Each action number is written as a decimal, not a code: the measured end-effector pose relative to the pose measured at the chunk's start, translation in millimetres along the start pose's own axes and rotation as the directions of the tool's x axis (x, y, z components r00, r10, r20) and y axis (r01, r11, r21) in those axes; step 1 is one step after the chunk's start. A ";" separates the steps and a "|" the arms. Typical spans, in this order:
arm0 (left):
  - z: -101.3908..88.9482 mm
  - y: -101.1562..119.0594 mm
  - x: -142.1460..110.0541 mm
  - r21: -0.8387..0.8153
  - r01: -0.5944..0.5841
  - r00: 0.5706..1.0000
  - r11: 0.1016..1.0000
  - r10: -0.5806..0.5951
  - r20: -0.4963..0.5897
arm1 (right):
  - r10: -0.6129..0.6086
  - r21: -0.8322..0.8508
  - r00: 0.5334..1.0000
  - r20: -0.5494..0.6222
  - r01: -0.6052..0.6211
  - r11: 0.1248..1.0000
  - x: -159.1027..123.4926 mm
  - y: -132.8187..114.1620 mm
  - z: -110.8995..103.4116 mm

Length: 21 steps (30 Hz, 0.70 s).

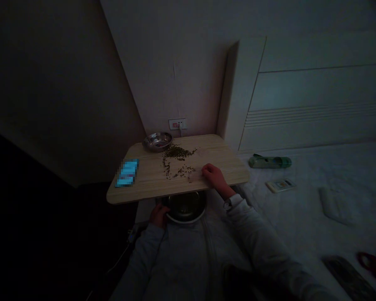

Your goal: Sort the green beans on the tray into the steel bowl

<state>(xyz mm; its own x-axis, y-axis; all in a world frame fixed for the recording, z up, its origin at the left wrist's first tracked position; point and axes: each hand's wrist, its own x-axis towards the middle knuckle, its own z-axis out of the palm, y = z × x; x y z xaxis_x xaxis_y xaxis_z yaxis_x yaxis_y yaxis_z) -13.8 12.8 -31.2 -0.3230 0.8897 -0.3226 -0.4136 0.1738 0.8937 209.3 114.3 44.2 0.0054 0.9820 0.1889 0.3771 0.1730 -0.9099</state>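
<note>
A low wooden table (207,148) stands before me, with small dark greenish beans (178,152) piled and strewn over its middle. Above its right front part is my right hand (212,175), fingers curled in near the loose beans; what they may hold is hidden. My left hand (159,214) grips the left rim of a round bowl (188,220) in my lap, just under the table's front edge. The bowl's inside is dark, and the tabletop covers its far side. At the table's back left is a shiny metal bowl (158,142).
A lit phone (127,172) lies on the table's left side. On the bed to the right are a green bottle (270,161), a second phone (280,185), a dark flat object (347,276) and something with red loops (372,265). Behind the table is a wall socket (177,123) with a plug.
</note>
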 end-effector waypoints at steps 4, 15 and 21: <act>-1.4 -1.2 2.8 -0.024 0.044 0.999 0.999 -0.043 0.028 | -0.002 0.001 1.000 0.022 0.002 1.000 -1.0 -0.6 -0.3; -2.6 -4.0 5.5 -0.033 0.037 0.999 0.999 -0.037 0.013 | -0.005 0.017 0.992 0.123 0.003 1.000 -2.9 2.2 -2.3; -1.4 -1.6 2.5 -0.022 0.030 0.999 0.999 -0.030 0.020 | -0.018 -0.060 0.984 0.177 0.029 0.998 -5.8 2.5 -4.2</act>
<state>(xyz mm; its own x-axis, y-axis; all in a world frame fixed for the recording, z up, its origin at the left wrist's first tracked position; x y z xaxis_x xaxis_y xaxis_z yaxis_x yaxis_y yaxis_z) -15.1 14.1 -33.9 -0.2932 0.8925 -0.3427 -0.4422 0.1912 0.8763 214.1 108.7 42.3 -0.1655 0.9766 0.1371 0.4316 0.1967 -0.8804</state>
